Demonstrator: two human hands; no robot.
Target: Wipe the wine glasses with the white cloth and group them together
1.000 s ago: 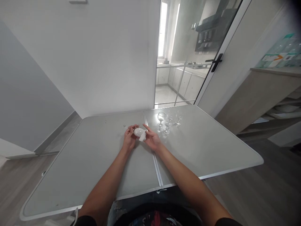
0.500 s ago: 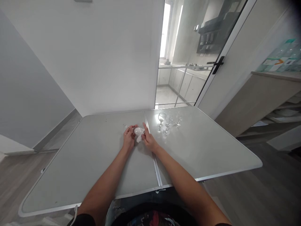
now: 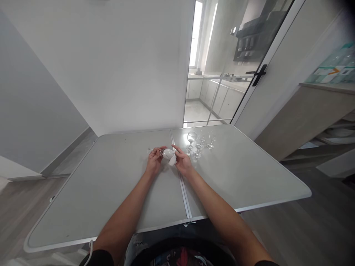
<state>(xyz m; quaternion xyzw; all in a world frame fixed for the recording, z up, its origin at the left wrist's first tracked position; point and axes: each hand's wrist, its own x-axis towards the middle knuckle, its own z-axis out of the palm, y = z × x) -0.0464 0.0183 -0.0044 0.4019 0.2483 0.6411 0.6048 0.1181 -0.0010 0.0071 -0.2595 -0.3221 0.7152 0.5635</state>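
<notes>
A clear stemmed wine glass [image 3: 165, 152] lies sideways above the grey folding table [image 3: 111, 192], its foot pointing left. My left hand [image 3: 154, 162] is closed around its stem near the bowl. My right hand [image 3: 183, 162] pinches a small white tissue [image 3: 172, 159] against the bowl's mouth. Both hands hover near the table's middle seam.
Several more stemmed glasses [image 3: 199, 143] stand upright just right of my hands. A white wall is behind the table, and a glass door with a black handle [image 3: 258, 74] opens onto a kitchen. A wooden shelf unit [image 3: 318, 114] stands at the right.
The tissue has shifted around the bowl as my right hand turned, and both hands with the glass have drifted slightly right. The standing glasses have not moved.
</notes>
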